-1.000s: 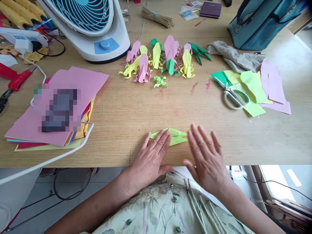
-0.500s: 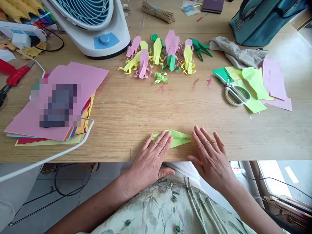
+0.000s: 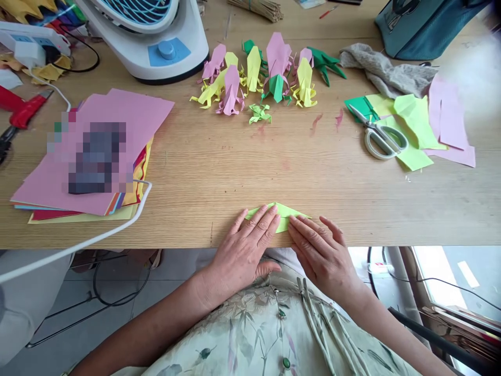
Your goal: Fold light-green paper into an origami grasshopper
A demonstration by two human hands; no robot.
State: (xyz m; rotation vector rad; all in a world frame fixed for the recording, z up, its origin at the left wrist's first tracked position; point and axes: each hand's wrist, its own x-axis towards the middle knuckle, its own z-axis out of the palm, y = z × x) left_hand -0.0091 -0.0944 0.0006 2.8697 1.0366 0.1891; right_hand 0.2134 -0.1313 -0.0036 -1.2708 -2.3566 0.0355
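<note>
A light green folded paper (image 3: 282, 213), long and pointed like a diamond, lies flat near the table's front edge. My left hand (image 3: 250, 237) rests flat on its left half, fingers stretched out and thumb apart. On the right half lies my right hand (image 3: 323, 250), its fingers extended over the paper and pressing it to the table. Between the two hands the middle of the paper shows; both ends are partly covered.
Several folded paper frogs (image 3: 253, 73) stand at the back. Scissors (image 3: 382, 137) lie on paper scraps (image 3: 420, 125) at right, near a grey cloth (image 3: 385, 68) and a teal bag (image 3: 422, 28). At left are a pink paper stack (image 3: 43, 180), a white cable (image 3: 117, 228) and a fan (image 3: 168, 52).
My right hand has moved left from the paper's right tip onto its right half. My left hand stays on the paper. The view has tilted slightly downward.
</note>
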